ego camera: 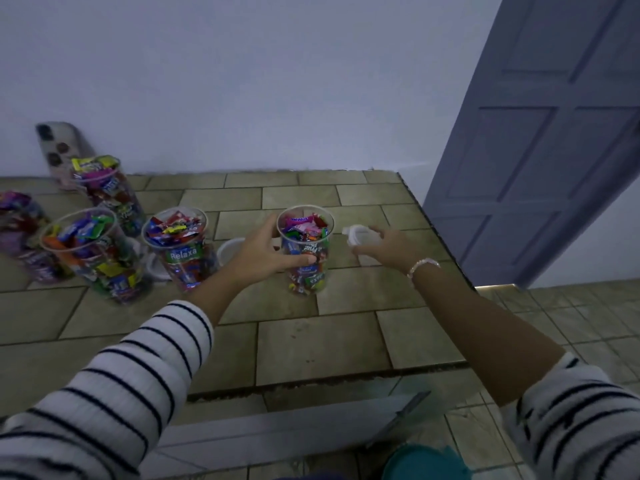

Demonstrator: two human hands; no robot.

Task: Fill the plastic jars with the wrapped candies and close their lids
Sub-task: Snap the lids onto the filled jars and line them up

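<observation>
At frame centre, the left hand [268,251] wraps the open jar [305,251]; the right hand [388,247] grips a white lid [362,237].

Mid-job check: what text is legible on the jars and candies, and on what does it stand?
"Relaxa": green wrapper inside the middle jar.
"mentos", probably, but blurred: pink wrapper at the top of the right jar, which the left hand grips.
All other wrapper print: too blurred to read.
</observation>
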